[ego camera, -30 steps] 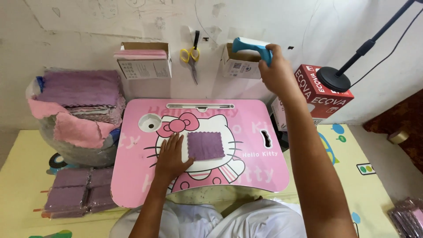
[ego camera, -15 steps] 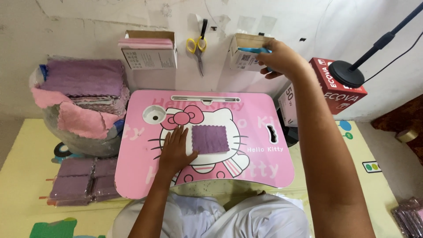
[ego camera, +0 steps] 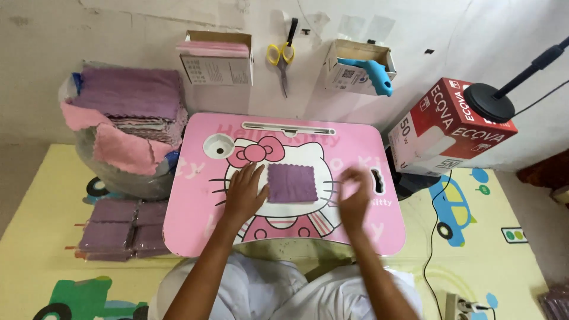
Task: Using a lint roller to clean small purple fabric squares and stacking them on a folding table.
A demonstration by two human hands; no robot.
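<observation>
While both hands rest over it, the pink lap table [ego camera: 195, 207] fills the centre of the view, standing on a yellow play mat [ego camera: 35, 261]. At 10 o'clock from the table: a bag [ego camera: 118, 172] heaped with purple and pink cloths. At 2 o'clock: a red-and-white box [ego camera: 444, 127]. At 8 o'clock: flat packs of purple cloths [ego camera: 112, 228] on the mat. On the wall at 12 o'clock: scissors [ego camera: 282, 56]; a blue tool [ego camera: 373, 72] sits in a small carton at 1 o'clock. Left hand [ego camera: 244, 192]: open, fingers spread flat on the table, touching the left edge of the cloth [ego camera: 291, 183]. Right hand [ego camera: 355, 198]: blurred, empty, fingers loose, just right of the cloth. The purple cloth lies flat at table centre.
</observation>
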